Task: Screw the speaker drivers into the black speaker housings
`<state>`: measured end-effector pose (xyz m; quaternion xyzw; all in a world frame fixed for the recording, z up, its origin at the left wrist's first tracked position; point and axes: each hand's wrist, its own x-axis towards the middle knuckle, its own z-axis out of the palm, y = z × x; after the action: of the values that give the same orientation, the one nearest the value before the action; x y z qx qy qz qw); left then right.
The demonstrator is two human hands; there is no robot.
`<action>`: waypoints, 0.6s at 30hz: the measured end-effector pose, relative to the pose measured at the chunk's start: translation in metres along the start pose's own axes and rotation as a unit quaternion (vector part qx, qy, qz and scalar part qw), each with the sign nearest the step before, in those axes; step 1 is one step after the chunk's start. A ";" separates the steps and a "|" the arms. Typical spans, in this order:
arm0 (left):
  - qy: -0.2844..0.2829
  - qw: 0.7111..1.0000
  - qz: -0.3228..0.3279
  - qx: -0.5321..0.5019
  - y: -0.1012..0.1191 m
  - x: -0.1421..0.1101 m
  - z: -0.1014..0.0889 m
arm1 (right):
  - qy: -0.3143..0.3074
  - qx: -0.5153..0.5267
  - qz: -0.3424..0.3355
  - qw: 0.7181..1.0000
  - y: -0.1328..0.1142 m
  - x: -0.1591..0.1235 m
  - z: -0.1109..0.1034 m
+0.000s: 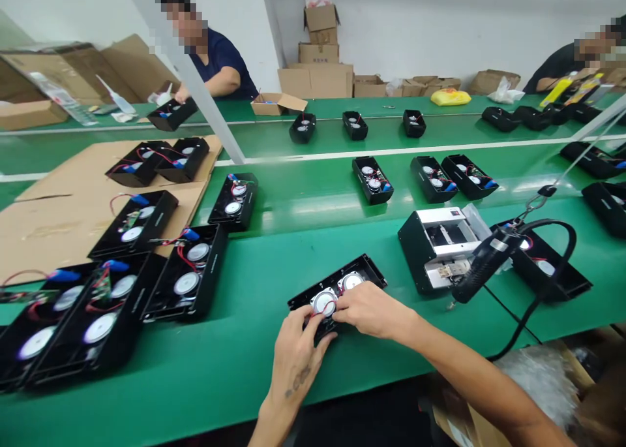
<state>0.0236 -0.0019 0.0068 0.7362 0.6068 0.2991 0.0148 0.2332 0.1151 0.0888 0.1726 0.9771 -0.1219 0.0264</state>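
Observation:
An open black speaker case (364,269) with two round silver drivers lies on the green belt in front of me. My left hand (297,354) grips its near left end, fingers curled over the edge by the left driver. From the right, my right hand (370,310) reaches across the case, its fingers pinched on the red wire beside that driver. What the fingertips hold beyond the wire is hidden.
Several more open speaker cases (188,277) crowd the left on cardboard (44,228). A powered screwdriver (482,264) hangs on a cable at right above a black-and-white fixture (440,241). More cases (372,179) ride the far belt. Two other people sit across, with stacked cartons (319,62).

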 end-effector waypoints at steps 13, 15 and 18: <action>-0.102 0.993 0.060 -0.001 0.008 0.017 -0.003 | 0.017 0.111 -0.023 0.993 0.016 -0.011 0.025; -0.111 0.992 0.055 -0.004 0.010 0.017 -0.002 | 0.036 0.104 -0.022 0.994 0.016 -0.013 0.032; -0.147 0.989 0.026 -0.024 0.007 0.024 -0.003 | 0.027 0.122 -0.030 0.992 0.020 -0.006 0.027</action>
<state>0.0306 0.0168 0.0228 0.7873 0.5711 0.2026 0.1137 0.2457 0.1244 0.0583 0.1482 0.9601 -0.2359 -0.0249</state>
